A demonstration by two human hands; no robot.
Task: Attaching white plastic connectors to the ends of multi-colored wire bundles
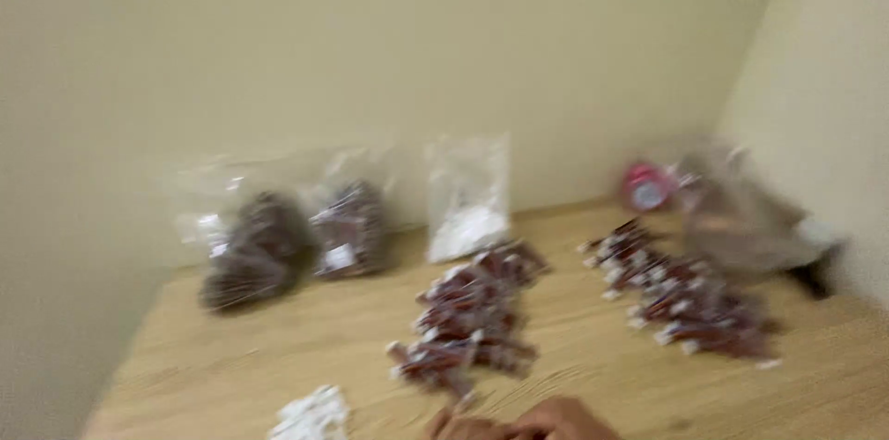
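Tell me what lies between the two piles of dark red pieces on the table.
The head view, though blurred, shows only bare wooden table between the middle pile and the right pile.

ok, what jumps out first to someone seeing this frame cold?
Two heaps of small red-and-white wired pieces on the wooden table: one heap mid-table, the other to its right. Behind them, clear plastic bags lean on the wall, two with dark contents and one with white contents. At the bottom edge a hand shows, blurred, near a small white pile.
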